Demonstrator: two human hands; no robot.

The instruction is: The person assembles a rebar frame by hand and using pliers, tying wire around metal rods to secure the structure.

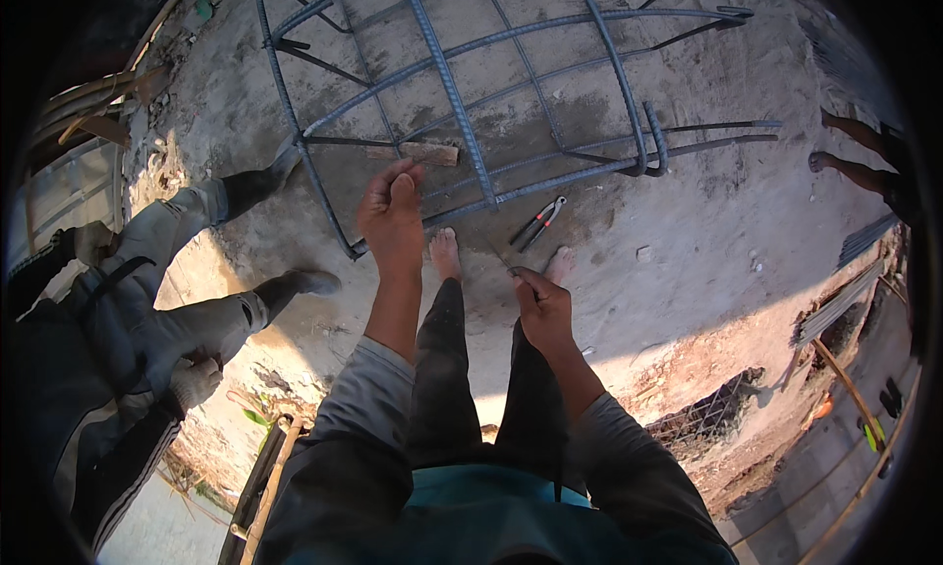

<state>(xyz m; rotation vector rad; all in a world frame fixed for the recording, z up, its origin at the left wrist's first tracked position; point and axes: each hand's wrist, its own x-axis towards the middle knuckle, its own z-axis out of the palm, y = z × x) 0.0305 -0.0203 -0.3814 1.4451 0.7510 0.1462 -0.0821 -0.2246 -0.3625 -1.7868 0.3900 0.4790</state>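
A cage of ribbed steel bars (pixel 454 91) lies on the ground before me. My left hand (pixel 391 209) is raised at its near edge with fingers pinched together; what they hold, if anything, I cannot make out. Lower and to the right, my right hand (pixel 543 308) is closed in a pinch on a thin wire (pixel 501 256), which runs up toward the near bar. Between that bar and my right hand, pincers (pixel 538 223) with red and black handles lie on the ground. A short wooden block (pixel 424 153) sits under the cage, just beyond my left fingertips.
My bare feet (pixel 445 254) stand at the cage's near side. At left is another person in boots (pixel 295 284) and gloves (pixel 196 380); at far right are another person's legs (pixel 862 152). A mesh-covered pit (pixel 709 414) and bamboo poles (pixel 270 486) lie nearer me.
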